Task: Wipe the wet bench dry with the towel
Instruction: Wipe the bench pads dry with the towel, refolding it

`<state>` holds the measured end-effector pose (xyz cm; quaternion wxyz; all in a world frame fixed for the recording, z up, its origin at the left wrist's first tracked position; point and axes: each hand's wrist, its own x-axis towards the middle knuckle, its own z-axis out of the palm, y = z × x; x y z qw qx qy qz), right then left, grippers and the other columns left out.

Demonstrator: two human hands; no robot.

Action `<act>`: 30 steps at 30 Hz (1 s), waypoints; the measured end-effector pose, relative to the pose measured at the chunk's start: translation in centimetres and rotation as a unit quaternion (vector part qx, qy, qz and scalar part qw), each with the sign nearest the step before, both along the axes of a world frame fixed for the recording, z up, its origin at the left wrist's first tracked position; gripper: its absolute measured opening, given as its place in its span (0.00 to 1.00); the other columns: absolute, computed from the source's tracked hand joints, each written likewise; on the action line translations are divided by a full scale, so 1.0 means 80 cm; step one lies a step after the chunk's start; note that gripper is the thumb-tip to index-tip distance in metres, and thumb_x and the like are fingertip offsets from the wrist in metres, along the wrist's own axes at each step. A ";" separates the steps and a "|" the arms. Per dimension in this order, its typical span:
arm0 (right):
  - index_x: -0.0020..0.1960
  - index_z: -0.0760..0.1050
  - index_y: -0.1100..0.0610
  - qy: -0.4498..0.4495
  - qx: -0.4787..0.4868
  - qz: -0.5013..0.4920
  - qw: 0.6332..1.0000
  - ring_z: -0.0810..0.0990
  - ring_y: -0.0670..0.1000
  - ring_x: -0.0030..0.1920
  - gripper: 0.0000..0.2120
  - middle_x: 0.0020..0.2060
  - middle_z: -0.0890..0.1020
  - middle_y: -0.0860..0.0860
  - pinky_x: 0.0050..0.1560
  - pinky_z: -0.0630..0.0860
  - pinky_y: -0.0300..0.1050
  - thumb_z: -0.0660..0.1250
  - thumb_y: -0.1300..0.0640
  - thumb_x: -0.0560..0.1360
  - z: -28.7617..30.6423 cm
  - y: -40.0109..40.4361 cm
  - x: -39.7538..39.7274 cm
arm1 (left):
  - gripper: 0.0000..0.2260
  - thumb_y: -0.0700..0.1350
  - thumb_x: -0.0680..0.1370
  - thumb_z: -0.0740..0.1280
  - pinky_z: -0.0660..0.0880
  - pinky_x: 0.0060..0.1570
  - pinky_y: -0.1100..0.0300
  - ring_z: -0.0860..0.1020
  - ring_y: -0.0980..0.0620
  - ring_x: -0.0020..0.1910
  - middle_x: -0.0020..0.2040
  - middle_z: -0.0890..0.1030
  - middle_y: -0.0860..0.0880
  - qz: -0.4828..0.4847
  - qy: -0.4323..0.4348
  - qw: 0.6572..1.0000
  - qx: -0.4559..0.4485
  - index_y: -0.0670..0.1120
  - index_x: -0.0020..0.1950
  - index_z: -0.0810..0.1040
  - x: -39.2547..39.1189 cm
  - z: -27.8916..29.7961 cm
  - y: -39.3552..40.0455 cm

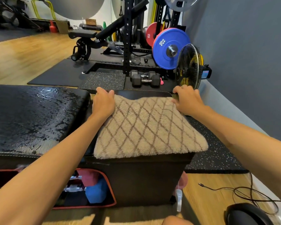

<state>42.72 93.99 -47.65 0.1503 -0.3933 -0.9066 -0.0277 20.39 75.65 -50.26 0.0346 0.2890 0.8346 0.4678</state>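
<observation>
Blue plate (pixel 170 47): "20 KG", upside down; red plate (pixel 151 34): "25 KG".

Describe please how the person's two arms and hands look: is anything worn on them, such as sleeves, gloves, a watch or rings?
Both forearms are bare as far as the picture shows; no sleeve enters the frame. The left hand and the right hand wear no gloves. No watch, bracelet or band shows on either wrist, and no ring is visible on the fingers that show.

Beige towel (pixel 146 127) with brown diamond lattice; black bench (pixel 31 114).
</observation>
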 end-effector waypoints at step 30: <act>0.45 0.79 0.57 0.382 -0.189 0.185 0.886 0.80 0.46 0.40 0.04 0.40 0.82 0.52 0.40 0.74 0.41 0.70 0.57 0.78 -0.020 -0.129 0.077 | 0.01 0.46 0.76 0.71 0.79 0.48 0.59 0.81 0.60 0.41 0.43 0.84 0.53 -0.106 -0.081 0.964 0.231 0.49 0.46 0.82 0.031 -0.001 -0.112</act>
